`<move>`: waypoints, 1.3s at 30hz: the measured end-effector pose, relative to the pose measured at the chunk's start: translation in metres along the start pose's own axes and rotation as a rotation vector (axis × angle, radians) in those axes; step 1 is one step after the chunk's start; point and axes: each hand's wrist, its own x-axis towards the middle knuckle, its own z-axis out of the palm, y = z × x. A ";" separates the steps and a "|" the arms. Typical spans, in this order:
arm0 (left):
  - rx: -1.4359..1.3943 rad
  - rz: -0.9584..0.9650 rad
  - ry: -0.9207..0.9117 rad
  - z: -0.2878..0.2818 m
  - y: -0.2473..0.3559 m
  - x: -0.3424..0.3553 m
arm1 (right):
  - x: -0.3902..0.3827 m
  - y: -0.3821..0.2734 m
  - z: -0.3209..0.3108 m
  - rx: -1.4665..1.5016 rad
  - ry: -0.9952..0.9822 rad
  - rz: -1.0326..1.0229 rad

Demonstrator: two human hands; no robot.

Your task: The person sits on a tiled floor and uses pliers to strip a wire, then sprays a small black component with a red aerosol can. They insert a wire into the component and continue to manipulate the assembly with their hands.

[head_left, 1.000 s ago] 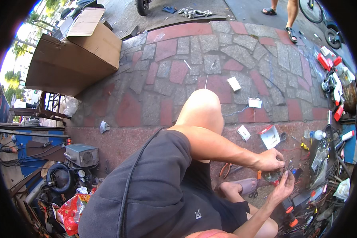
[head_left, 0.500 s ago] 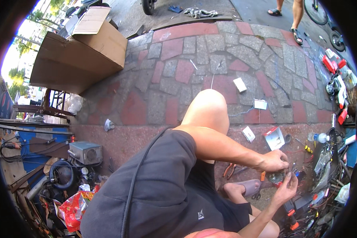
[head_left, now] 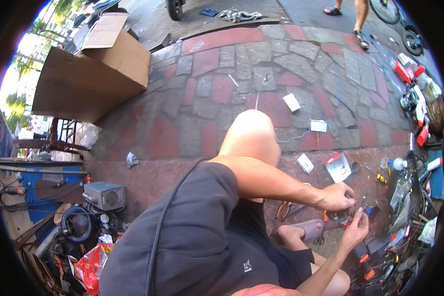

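My left hand (head_left: 334,197) is closed in a pinch above the ground at the right, with the thumb and forefinger together. What it holds is too small to make out. Just below it, my right hand (head_left: 354,232) pinches with its fingertips pointing up; a small thing there cannot be told apart. The fingertips of both hands nearly meet. Beneath them lies a dark, shiny rounded piece (head_left: 338,217) with a bit of red beside it, partly covered by the left hand. Orange-handled pliers (head_left: 283,210) lie left of the hands, and scissors (head_left: 319,240) beside my sandal (head_left: 312,231).
An open white-and-red carton (head_left: 338,169), a small white box (head_left: 305,163) and a yellow-handled screwdriver (head_left: 380,177) lie beyond the hands. Tools and scraps crowd the right. A large cardboard box (head_left: 108,64) stands far left, a grey metal unit (head_left: 106,196) nearer. Another person's legs (head_left: 361,22) are far right.
The whole view has shifted slightly to the left and up. Both hands stay close together over the same spot, with little visible movement.
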 end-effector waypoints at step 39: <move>0.121 -0.222 0.014 -0.013 -0.009 0.013 | -0.039 -0.071 0.027 0.322 -0.091 -0.034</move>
